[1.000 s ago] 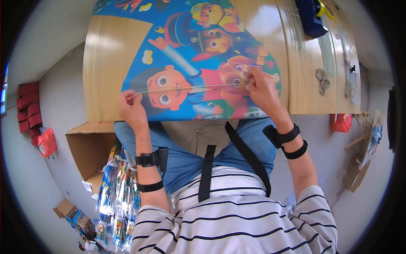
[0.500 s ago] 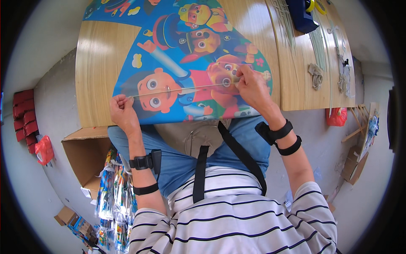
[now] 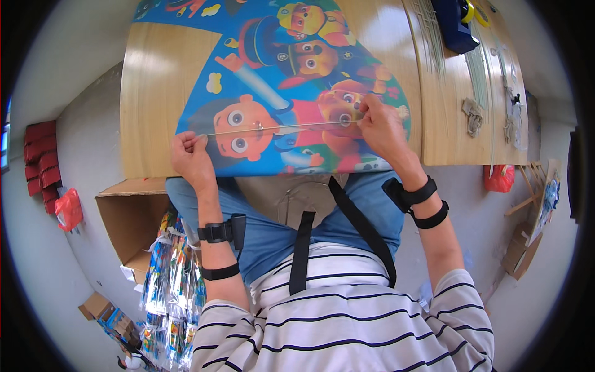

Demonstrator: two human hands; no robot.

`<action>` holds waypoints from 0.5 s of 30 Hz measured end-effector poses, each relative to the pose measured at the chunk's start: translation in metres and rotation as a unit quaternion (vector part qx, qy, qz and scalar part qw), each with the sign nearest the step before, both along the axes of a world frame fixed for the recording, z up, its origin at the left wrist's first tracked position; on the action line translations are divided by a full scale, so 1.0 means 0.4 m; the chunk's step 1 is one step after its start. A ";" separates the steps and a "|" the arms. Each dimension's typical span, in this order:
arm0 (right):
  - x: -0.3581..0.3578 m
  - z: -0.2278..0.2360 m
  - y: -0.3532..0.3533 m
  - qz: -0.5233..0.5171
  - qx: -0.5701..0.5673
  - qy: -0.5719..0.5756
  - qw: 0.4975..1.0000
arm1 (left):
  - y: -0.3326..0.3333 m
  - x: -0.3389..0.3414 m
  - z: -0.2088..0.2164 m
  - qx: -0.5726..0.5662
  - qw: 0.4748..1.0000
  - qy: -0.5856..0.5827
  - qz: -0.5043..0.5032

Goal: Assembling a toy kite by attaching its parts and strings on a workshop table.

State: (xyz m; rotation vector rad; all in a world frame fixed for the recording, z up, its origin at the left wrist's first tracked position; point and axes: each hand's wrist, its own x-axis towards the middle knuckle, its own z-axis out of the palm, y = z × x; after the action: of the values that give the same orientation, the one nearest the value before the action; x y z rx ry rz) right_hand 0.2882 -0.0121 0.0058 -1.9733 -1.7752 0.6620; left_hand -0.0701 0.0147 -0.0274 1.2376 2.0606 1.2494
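Observation:
A thin, pale, straight strand (image 3: 291, 128) runs between my hands, low over the sheet; I cannot tell whether it is a slim rod or a taut cord. My left hand (image 3: 193, 160) pinches its left end near the sheet's left edge. The right end is between the closed fingertips of my right hand (image 3: 385, 129). Beneath lies a large sheet (image 3: 257, 77) printed with a cartoon child and dogs on blue, like a kite's sail. Its near edge reaches the table's edge above my lap.
The wooden table (image 3: 164, 74) carries thin pale rods (image 3: 477, 74), a blue tape dispenser (image 3: 455, 28) and a crumpled cloth (image 3: 473, 116) on the right. An open cardboard box (image 3: 131, 214) and plastic-wrapped packs (image 3: 176, 279) stand left of my legs. A red bag (image 3: 499, 178) is beyond the right end.
The whole view has shifted slightly, so the table and sheet appear a little farther right. Both hands still grip the strand, which stays stretched across the printed sheet.

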 end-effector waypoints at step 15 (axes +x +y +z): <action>-0.006 -0.007 0.001 -0.001 -0.003 -0.048 0.999 | -0.002 0.006 0.002 0.006 1.000 -0.014 0.005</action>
State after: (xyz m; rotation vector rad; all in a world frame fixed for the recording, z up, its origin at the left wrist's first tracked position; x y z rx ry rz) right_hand 0.2860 -0.0117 0.0030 -2.0429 -1.8274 0.5817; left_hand -0.0676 0.0140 -0.0267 1.2084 2.0446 1.2779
